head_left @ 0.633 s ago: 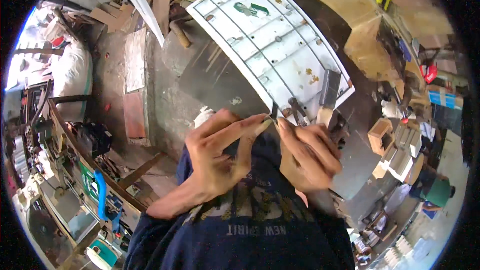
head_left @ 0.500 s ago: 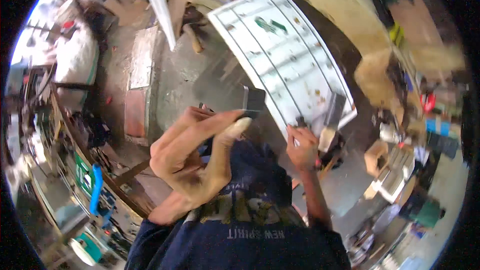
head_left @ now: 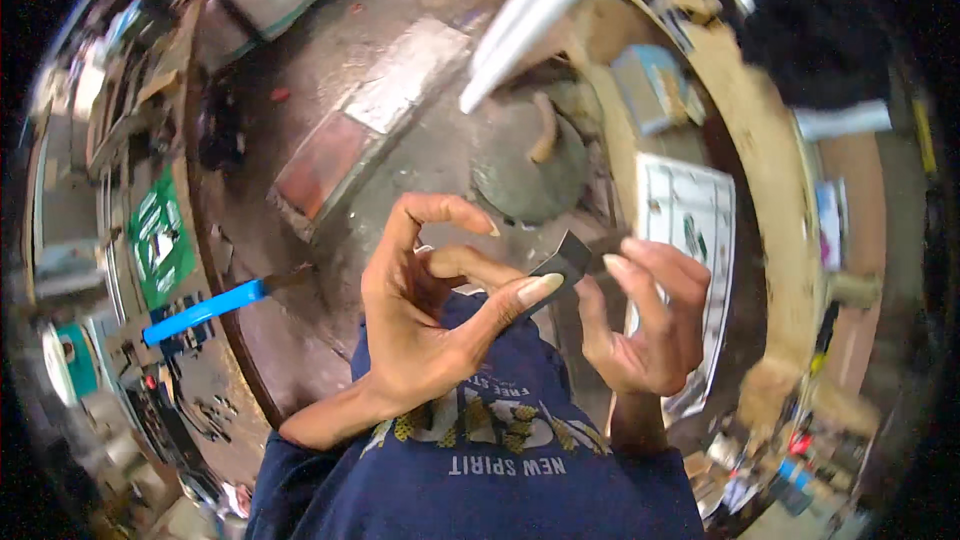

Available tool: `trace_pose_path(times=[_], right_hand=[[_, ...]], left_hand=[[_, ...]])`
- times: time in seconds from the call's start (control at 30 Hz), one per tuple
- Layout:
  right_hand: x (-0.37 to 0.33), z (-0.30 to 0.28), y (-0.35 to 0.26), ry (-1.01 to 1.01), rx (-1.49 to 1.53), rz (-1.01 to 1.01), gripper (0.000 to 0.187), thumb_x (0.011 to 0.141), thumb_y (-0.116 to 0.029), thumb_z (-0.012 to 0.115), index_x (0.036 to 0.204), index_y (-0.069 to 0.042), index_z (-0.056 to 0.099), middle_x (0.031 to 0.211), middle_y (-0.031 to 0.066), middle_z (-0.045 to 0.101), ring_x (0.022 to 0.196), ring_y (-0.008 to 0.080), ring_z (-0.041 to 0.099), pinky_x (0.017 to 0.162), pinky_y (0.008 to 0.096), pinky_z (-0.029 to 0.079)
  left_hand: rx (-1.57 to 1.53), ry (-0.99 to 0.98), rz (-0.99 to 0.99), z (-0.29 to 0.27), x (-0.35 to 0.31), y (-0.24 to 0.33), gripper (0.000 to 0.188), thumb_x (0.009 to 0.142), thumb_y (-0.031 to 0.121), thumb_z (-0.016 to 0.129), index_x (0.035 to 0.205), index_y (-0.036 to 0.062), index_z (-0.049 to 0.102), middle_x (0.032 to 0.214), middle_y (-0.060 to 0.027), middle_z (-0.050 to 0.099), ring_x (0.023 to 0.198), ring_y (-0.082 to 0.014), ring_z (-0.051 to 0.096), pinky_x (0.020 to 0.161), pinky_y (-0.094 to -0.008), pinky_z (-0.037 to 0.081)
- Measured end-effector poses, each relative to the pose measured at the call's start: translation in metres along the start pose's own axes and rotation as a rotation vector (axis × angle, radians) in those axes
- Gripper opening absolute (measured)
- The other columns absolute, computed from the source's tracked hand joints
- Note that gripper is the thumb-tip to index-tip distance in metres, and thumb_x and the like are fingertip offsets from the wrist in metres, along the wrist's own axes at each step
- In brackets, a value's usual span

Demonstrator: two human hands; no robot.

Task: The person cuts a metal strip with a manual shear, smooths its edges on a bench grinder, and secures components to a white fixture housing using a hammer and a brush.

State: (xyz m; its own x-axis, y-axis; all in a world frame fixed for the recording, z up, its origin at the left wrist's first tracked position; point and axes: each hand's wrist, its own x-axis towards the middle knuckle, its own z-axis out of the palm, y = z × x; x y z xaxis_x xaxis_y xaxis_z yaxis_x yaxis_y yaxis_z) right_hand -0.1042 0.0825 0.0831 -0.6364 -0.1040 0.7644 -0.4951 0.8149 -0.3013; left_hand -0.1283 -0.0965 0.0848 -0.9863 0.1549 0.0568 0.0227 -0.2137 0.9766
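A small flat dark grey piece (head_left: 563,262) with a squared end is pinched between the thumb and a finger of my left hand (head_left: 415,310). The index finger of that hand curves above, apart from the piece. My right hand (head_left: 655,315) is close on the right, its thumb and fingers apart around the piece's right end. The thumb tip is very near the dark edge; I cannot tell whether it touches. A blurred brownish patch shows between the right fingertips and the piece, and its nature is unclear.
A white panel (head_left: 690,190) with dark lines lies behind my right hand. Ahead are a white strip (head_left: 530,30), a grey round slab (head_left: 515,180) and a light blue box (head_left: 650,90). A tool with a blue handle (head_left: 205,313) lies on the cluttered left bench.
My right hand has come up from the white panel's near corner, where it held a small dark thing, to the piece in my left hand. The view has turned, so the panel appears farther right.
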Motion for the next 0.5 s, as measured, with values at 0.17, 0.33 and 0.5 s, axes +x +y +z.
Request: trace_pose_path(times=[0.17, 0.33, 0.5], right_hand=[[0.08, 0.105, -0.008, -0.03, 0.185, -0.197, 0.031, 0.065, 0.008, 0.083, 0.091, -0.004, 0.071, 0.094, 0.0061, 0.068, 0.08, 0.0223, 0.064, 0.066, 0.0308, 0.053], [0.151, 0.196, 0.003, -0.114, 0.311, -0.28, 0.027, 0.066, 0.007, 0.082, 0.089, -0.003, 0.071, 0.095, 0.0058, 0.068, 0.08, 0.0208, 0.063, 0.066, 0.0295, 0.051], [0.219, 0.3, 0.044, -0.154, 0.409, -0.451, 0.028, 0.066, 0.006, 0.081, 0.091, -0.004, 0.073, 0.095, 0.0052, 0.068, 0.081, 0.0215, 0.063, 0.067, 0.0313, 0.052]], left_hand=[[-0.085, 0.188, 0.04, -0.078, 0.052, 0.019, 0.041, 0.081, -0.008, 0.073, 0.113, -0.0029, 0.048, 0.079, -0.0093, 0.071, 0.079, -0.0122, 0.07, 0.074, -0.0219, 0.053], [-0.153, 0.276, -0.179, -0.141, 0.117, 0.026, 0.021, 0.084, -0.004, 0.073, 0.102, -0.0052, 0.064, 0.083, -0.0084, 0.072, 0.079, -0.009, 0.067, 0.073, -0.0205, 0.051], [-0.057, 0.386, -0.175, -0.193, 0.193, 0.01, 0.014, 0.084, 0.0, 0.073, 0.098, -0.0049, 0.071, 0.085, -0.0042, 0.072, 0.076, -0.0069, 0.063, 0.076, -0.0223, 0.049]])
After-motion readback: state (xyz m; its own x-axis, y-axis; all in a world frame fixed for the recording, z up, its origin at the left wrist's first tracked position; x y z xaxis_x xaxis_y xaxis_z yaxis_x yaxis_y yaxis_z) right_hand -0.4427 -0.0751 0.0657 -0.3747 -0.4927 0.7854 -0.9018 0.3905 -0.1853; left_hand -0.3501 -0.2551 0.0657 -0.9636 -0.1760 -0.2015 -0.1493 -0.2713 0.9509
